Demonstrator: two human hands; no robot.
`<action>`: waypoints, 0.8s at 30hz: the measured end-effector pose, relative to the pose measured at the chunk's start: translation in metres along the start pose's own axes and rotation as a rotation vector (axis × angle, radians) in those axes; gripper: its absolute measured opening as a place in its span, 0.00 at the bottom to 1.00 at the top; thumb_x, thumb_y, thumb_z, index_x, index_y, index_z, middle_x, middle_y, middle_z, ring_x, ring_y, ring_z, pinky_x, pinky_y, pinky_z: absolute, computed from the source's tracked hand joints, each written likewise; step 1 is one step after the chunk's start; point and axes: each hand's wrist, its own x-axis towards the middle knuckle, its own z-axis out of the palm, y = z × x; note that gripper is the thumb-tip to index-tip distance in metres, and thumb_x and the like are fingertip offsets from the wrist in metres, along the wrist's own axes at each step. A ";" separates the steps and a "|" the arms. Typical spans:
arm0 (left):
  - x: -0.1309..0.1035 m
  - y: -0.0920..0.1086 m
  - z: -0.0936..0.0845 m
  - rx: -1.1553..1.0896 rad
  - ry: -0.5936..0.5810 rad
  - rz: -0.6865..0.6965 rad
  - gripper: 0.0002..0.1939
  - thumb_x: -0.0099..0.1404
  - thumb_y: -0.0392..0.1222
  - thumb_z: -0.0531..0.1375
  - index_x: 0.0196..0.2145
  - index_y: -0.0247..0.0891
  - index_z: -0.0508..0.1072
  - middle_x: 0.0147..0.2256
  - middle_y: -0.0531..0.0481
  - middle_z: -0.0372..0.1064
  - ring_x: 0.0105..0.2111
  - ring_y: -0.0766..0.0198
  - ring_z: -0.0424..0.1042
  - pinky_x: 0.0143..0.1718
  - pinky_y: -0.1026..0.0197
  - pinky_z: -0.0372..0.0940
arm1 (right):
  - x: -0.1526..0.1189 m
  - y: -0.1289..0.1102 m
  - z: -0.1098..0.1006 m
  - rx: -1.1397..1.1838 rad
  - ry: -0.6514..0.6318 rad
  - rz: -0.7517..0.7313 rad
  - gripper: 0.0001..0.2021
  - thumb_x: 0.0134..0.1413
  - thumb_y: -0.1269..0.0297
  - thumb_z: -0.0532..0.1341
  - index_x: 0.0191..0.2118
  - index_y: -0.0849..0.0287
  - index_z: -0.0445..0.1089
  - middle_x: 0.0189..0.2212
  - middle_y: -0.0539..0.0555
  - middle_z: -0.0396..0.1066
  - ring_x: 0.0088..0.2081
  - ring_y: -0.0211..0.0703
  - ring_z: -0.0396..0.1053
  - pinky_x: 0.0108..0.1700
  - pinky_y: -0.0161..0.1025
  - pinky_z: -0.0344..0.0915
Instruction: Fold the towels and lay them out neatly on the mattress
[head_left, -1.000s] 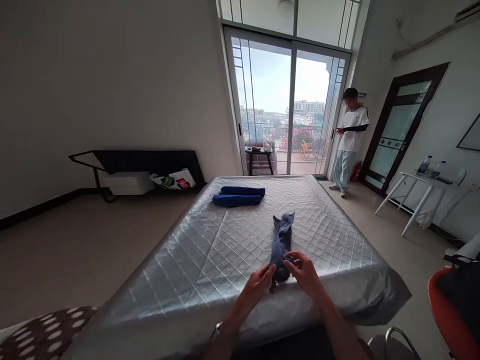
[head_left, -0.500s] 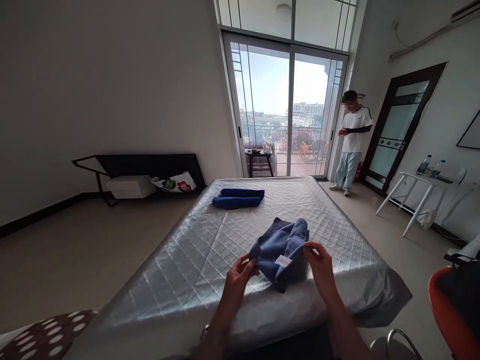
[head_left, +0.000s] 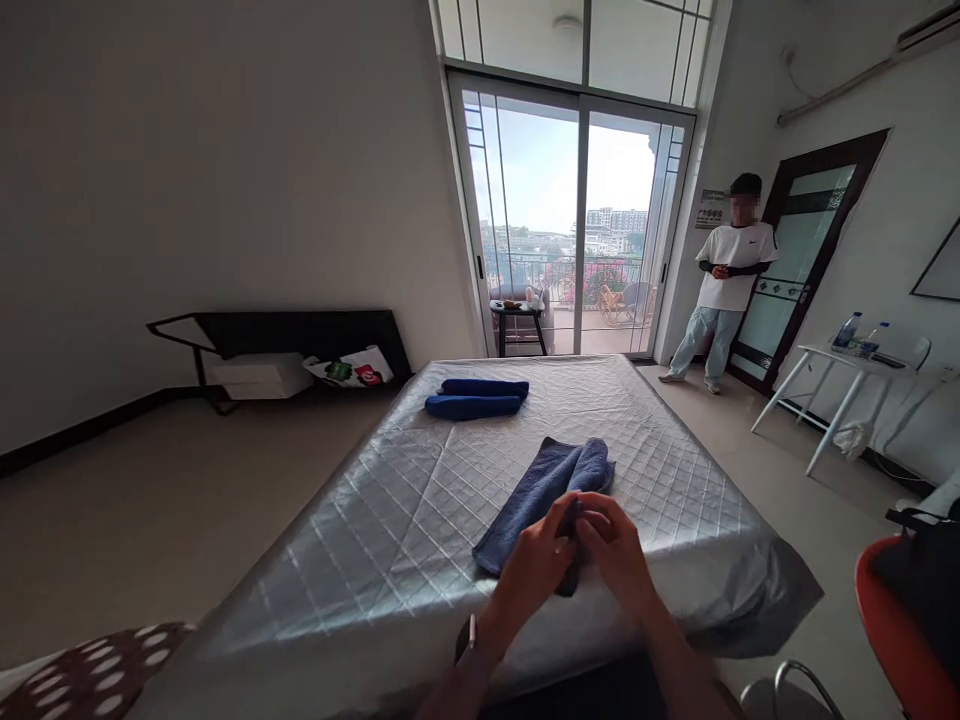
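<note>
A blue towel [head_left: 525, 505] lies near the front edge of the silver quilted bed cover [head_left: 390, 520], partly bunched at its far right. Both hands meet over its near part. My left hand [head_left: 544, 550] is closed, its fingers pinching the cloth. Right beside it, my right hand [head_left: 616, 550] also grips a gathered bit of the towel with bent fingers. The hands cover part of the towel's near edge. Farther back on the bed lie two rolled dark blue towels [head_left: 476, 398], side by side.
A person [head_left: 735, 270] stands by the sliding glass door [head_left: 581, 230]. To the right are a white table [head_left: 862, 360] with bottles and a red chair [head_left: 892, 610]. A black bench-like frame [head_left: 300, 330] with a white box [head_left: 259, 375] stands at left.
My hands have come together from the towel's two sides. Its left part now spreads flatter on the bed, and the white label is out of sight. The person at the door has shifted right.
</note>
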 end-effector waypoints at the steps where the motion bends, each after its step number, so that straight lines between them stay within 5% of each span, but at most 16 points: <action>1: 0.005 0.002 0.002 -0.036 0.006 -0.014 0.25 0.58 0.46 0.64 0.54 0.44 0.72 0.28 0.52 0.74 0.29 0.59 0.72 0.33 0.61 0.64 | -0.001 0.001 0.001 -0.011 -0.013 -0.027 0.14 0.55 0.55 0.64 0.47 0.52 0.72 0.42 0.54 0.78 0.45 0.47 0.76 0.49 0.43 0.73; 5: 0.022 0.004 -0.007 -0.244 0.092 -0.118 0.28 0.56 0.53 0.64 0.53 0.40 0.69 0.20 0.60 0.66 0.20 0.66 0.63 0.23 0.65 0.57 | -0.006 0.010 0.001 -0.270 0.047 -0.149 0.17 0.57 0.56 0.63 0.51 0.52 0.69 0.49 0.56 0.75 0.51 0.49 0.73 0.55 0.48 0.70; 9: 0.028 0.016 -0.015 -0.427 0.204 -0.177 0.34 0.51 0.58 0.67 0.52 0.40 0.68 0.22 0.58 0.69 0.21 0.67 0.66 0.23 0.66 0.58 | -0.017 0.033 0.014 -0.659 0.042 -0.213 0.43 0.41 0.60 0.74 0.65 0.49 0.59 0.60 0.59 0.66 0.60 0.60 0.65 0.59 0.57 0.66; 11: 0.029 0.024 -0.016 -0.462 0.226 -0.193 0.35 0.48 0.59 0.69 0.50 0.39 0.69 0.21 0.59 0.67 0.20 0.69 0.65 0.22 0.67 0.58 | -0.021 0.043 0.022 -0.796 0.075 -0.198 0.46 0.42 0.67 0.71 0.68 0.49 0.54 0.62 0.61 0.64 0.62 0.63 0.63 0.59 0.59 0.66; 17: 0.033 0.034 -0.050 -0.451 0.476 -0.149 0.32 0.51 0.58 0.67 0.49 0.38 0.71 0.23 0.58 0.69 0.24 0.68 0.69 0.26 0.67 0.64 | -0.015 0.034 0.010 -0.858 0.124 -0.266 0.29 0.49 0.79 0.57 0.58 0.50 0.68 0.55 0.57 0.71 0.58 0.55 0.68 0.57 0.52 0.69; 21: 0.027 0.032 -0.091 -0.038 0.649 0.082 0.21 0.49 0.56 0.67 0.37 0.42 0.76 0.42 0.49 0.75 0.33 0.62 0.73 0.37 0.60 0.71 | -0.011 0.011 -0.005 -0.758 0.176 -0.282 0.18 0.54 0.74 0.58 0.49 0.50 0.71 0.46 0.54 0.75 0.48 0.49 0.74 0.51 0.45 0.71; 24: 0.015 0.031 -0.112 0.213 0.688 0.182 0.16 0.49 0.53 0.66 0.33 0.42 0.76 0.57 0.49 0.67 0.34 0.63 0.72 0.45 0.54 0.71 | -0.011 0.003 -0.005 -0.686 0.199 -0.243 0.11 0.57 0.69 0.60 0.45 0.51 0.72 0.40 0.52 0.76 0.41 0.47 0.75 0.45 0.42 0.72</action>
